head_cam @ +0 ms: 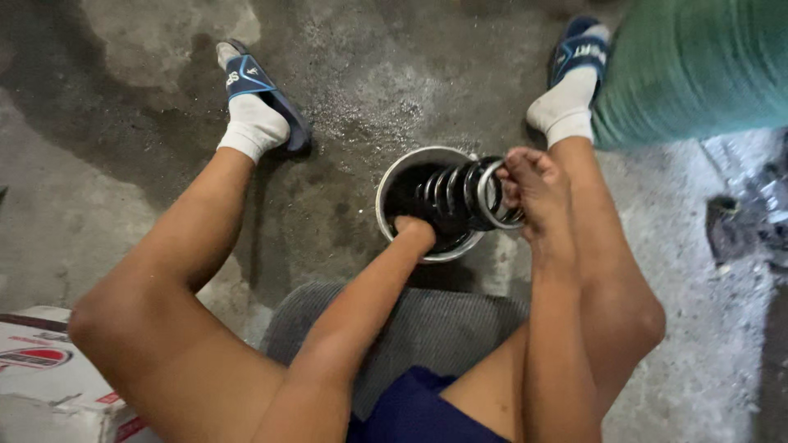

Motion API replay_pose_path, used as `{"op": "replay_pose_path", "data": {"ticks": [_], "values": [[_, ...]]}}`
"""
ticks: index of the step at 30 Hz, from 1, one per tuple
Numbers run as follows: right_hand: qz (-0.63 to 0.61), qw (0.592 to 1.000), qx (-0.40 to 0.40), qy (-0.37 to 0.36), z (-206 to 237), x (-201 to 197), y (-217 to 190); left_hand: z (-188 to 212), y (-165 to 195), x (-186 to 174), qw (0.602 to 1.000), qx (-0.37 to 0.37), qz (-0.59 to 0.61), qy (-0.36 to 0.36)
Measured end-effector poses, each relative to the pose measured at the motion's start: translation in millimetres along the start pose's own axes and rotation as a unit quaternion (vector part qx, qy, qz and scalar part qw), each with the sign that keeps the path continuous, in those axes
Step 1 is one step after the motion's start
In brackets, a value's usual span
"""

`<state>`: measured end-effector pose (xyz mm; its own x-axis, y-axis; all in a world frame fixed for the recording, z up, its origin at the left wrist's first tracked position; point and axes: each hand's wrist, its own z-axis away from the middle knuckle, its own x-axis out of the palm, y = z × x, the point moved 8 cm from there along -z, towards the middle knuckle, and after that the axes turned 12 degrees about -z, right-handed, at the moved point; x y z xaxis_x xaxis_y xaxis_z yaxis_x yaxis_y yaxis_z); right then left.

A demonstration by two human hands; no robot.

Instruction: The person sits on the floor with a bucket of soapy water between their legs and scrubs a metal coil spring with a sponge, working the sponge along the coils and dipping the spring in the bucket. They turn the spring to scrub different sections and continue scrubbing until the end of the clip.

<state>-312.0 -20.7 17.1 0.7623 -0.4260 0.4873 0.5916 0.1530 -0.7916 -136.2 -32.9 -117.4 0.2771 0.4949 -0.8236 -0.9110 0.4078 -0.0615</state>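
A round metal basin with dark liquid sits on the concrete floor between my feet. A black coil spring lies tilted across its right rim, one end in the basin. My right hand grips the spring's raised outer ring. My left hand is down inside the basin at the near rim, by the spring's lower coils; its fingers are hidden in the dark liquid.
I sit on a grey ribbed cushion, legs spread, in white socks and blue slides. A white cardboard box lies at the lower left. A green cylindrical object fills the upper right. Dark debris lies at the right.
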Motion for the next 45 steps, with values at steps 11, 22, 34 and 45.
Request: {"op": "replay_pose_path", "data": {"ticks": [11, 22, 34, 45], "values": [[0.040, 0.998, 0.054, 0.016, -20.1, -26.9, 5.7, 52.2, -22.4, -35.9, 0.985, 0.165, 0.009, -0.056], [0.013, 0.999, 0.031, -0.033, -14.1, -6.3, 2.3, 65.2, -104.2, -92.9, 0.823, 0.119, 0.500, 0.243], [0.104, 0.993, -0.015, -0.047, -16.5, -8.2, 37.5, 12.9, -46.4, -19.0, 0.614, 0.077, 0.770, 0.156], [0.110, 0.992, -0.023, -0.056, -11.4, -9.1, 41.4, 62.6, -54.9, -35.9, 0.702, 0.079, 0.649, 0.283]]}}
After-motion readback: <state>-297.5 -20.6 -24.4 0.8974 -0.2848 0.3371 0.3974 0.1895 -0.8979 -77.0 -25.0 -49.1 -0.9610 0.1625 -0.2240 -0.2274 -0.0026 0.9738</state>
